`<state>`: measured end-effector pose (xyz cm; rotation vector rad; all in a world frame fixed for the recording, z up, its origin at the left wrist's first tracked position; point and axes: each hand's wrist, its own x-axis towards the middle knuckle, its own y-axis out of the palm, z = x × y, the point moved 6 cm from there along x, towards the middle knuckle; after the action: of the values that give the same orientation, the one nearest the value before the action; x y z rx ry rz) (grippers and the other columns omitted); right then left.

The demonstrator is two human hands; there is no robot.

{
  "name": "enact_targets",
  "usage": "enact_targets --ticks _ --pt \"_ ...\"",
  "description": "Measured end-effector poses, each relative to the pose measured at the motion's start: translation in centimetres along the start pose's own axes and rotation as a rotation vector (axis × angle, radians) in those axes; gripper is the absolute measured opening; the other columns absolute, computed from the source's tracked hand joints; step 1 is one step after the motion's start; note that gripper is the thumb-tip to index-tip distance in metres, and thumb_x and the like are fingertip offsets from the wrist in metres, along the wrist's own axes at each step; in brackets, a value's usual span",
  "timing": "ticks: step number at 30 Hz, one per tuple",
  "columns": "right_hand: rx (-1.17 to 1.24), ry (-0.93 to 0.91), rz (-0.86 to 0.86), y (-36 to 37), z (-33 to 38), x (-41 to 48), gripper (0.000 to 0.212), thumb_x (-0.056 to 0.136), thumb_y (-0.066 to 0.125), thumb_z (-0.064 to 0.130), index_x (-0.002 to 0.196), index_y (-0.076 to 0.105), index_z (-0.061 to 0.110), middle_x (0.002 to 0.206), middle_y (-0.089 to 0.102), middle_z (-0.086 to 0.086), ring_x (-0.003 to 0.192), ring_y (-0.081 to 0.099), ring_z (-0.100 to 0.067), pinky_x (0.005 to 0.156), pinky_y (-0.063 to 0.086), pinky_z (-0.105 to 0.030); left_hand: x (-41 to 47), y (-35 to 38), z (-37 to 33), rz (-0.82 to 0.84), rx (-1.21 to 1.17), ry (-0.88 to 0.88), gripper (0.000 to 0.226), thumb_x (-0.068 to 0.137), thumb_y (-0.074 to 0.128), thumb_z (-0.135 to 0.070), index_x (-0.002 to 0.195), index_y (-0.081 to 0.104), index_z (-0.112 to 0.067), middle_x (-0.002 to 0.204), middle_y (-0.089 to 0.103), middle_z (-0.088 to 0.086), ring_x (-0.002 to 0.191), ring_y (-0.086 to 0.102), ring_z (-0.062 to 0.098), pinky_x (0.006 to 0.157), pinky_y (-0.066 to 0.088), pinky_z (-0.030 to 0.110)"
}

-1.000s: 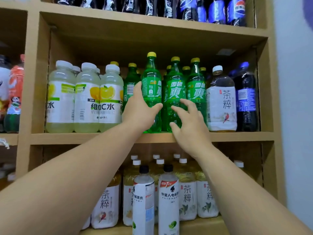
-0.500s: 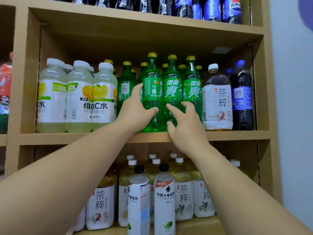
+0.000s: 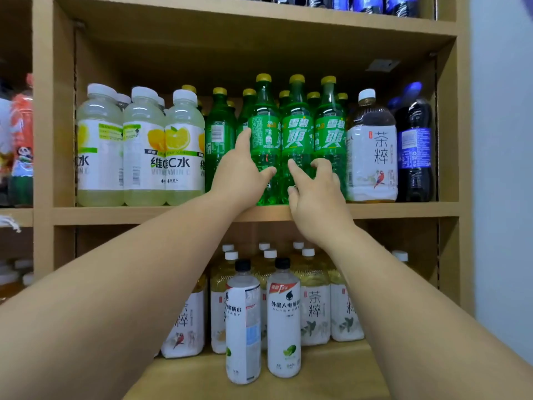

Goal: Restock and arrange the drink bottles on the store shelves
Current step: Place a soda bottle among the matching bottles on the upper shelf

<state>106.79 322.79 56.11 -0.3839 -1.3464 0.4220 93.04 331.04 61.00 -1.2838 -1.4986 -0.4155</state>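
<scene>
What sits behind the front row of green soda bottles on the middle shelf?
Behind the front green bottles, more yellow-capped green bottles show by their caps and necks, at least one further row. Their bodies are covered, so the rows' depth cannot be told.

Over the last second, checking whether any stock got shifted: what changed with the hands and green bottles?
The left hand stayed wrapped on the front-left green bottle. The right hand closed in and its fingers curled onto the middle green bottle. No bottle visibly shifted; the rows look unchanged.

Green yellow-capped soda bottles (image 3: 297,134) upright, packed in rows — middle shelf (image 3: 115,215), labels forward
</scene>
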Motion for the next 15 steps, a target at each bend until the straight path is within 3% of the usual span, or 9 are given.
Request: enact_targets --ticks 2,4,7,10,12,15 --pt "0.038 0.026 0.060 -0.1 -0.1 -0.7 0.054 0.109 0.041 0.037 0.162 0.029 0.031 0.165 0.016 -0.014 0.150 0.023 -0.035 0.119 0.030 -0.050 -0.9 -0.8 -0.5 -0.041 -0.042 0.024 0.089 0.093 0.073 -0.038 0.164 0.018 -0.029 0.145 0.055 0.009 0.125 0.056 0.026 0.099 0.046 0.038" --pt "0.086 0.028 0.078 -0.4 -0.2 -1.9 0.054 0.108 0.042 0.041 0.160 0.033 0.029 0.168 0.018 -0.012 0.154 0.022 -0.031 0.123 0.025 -0.049 -2.5 -2.1 -0.7 -0.094 -0.143 0.046 0.082 0.095 0.072 -0.034 0.161 0.025 -0.031 0.149 0.053 0.002 0.132 0.053 0.022 0.108 0.046 0.044" --pt "0.215 -0.001 -0.041 -1.5 -0.3 -4.5 0.051 0.105 0.052 0.040 0.153 0.048 0.023 0.161 0.034 -0.008 0.150 0.030 -0.025 0.122 0.029 -0.043 -7.0 -4.1 -0.5 -0.165 -0.171 0.175 0.067 0.095 0.071 -0.029 0.154 0.039 -0.028 0.138 0.056 -0.003 0.120 0.054 0.014 0.101 0.050 0.042" --pt "0.253 -0.057 -0.211 -2.2 -0.3 -7.6 0.043 0.098 0.061 0.036 0.138 0.062 0.018 0.143 0.049 -0.006 0.136 0.043 -0.023 0.110 0.035 -0.034 -12.3 -5.4 0.5 -0.171 -0.195 0.289 0.052 0.092 0.068 -0.028 0.142 0.050 -0.028 0.117 0.056 -0.008 0.095 0.054 0.013 0.081 0.052 0.036" --pt "0.228 -0.077 -0.246 -1.5 -0.5 -9.5 0.038 0.095 0.064 0.034 0.129 0.066 0.018 0.133 0.052 -0.004 0.127 0.046 -0.021 0.100 0.035 -0.029 -15.1 -5.4 1.6 -0.136 -0.229 0.265 0.046 0.091 0.067 -0.028 0.135 0.053 -0.031 0.108 0.056 -0.012 0.086 0.054 0.013 0.074 0.049 0.031" --pt "0.245 -0.034 -0.147 1.3 -1.3 -11.6 0.033 0.095 0.066 0.033 0.126 0.065 0.021 0.130 0.052 -0.001 0.124 0.047 -0.020 0.095 0.034 -0.027 -18.3 -3.8 4.3 -0.023 -0.217 0.148 0.039 0.091 0.070 -0.029 0.127 0.056 -0.034 0.104 0.055 -0.017 0.086 0.054 0.010 0.073 0.047 0.026"
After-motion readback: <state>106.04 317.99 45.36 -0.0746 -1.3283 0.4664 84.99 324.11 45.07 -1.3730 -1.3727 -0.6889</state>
